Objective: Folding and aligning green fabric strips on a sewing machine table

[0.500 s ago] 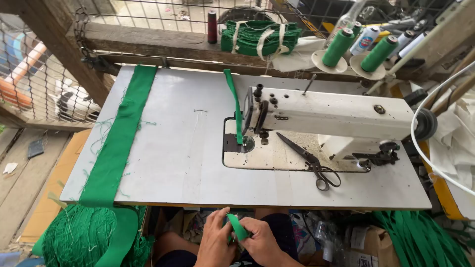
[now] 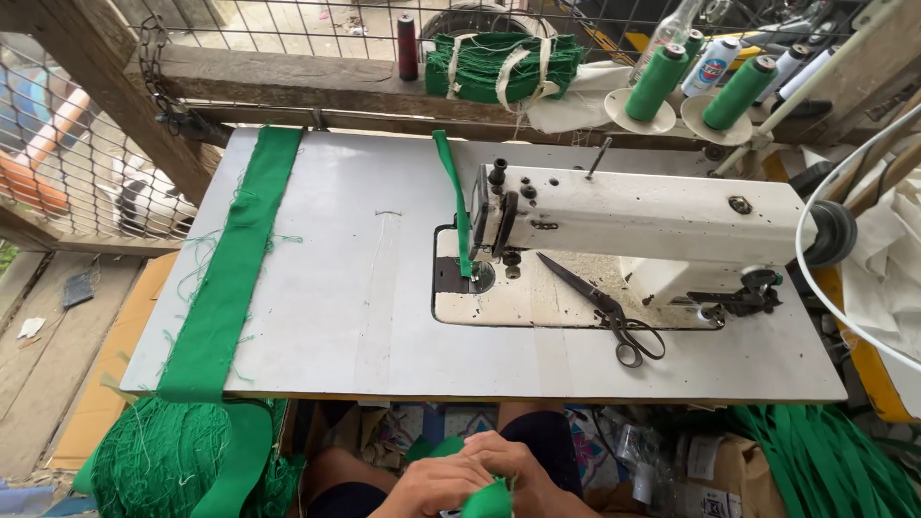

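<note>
Netting, green (image 2: 163, 460), heaped low at the left below the table edge, with a wide green fabric band (image 2: 235, 269) running up from it across the grey table (image 2: 355, 288) to the far edge; loose threads trail from the band's sides, so a tug on the heap could likely drag the band off the top. Left hand (image 2: 436, 484), below the near edge at the lap, fingers curled around a small folded green fabric piece (image 2: 489, 501); right hand (image 2: 523, 470) just beside it, fingers closed over the same piece from above, so both hands grasp it between them. Piece lies low and well apart from the needle area; much of it is hidden by the hands, so its shape cannot be told, and a fold made out of sight there may slip or go uneven. Narrow green strip (image 2: 456, 206) hangs from the head of the white sewing machine (image 2: 633, 216) down to the plate; left under the foot, it could get in the way of anything fed in. Black scissors (image 2: 604, 307) lie on the machine bed, touching nothing else, blades pointing toward the needle: a reach across risks a nick or knocking them off. Green thread cones (image 2: 700, 86) stand upright behind on their stand, and a bundle of tied green strips (image 2: 504, 62) rests on the wooden rail.
</note>
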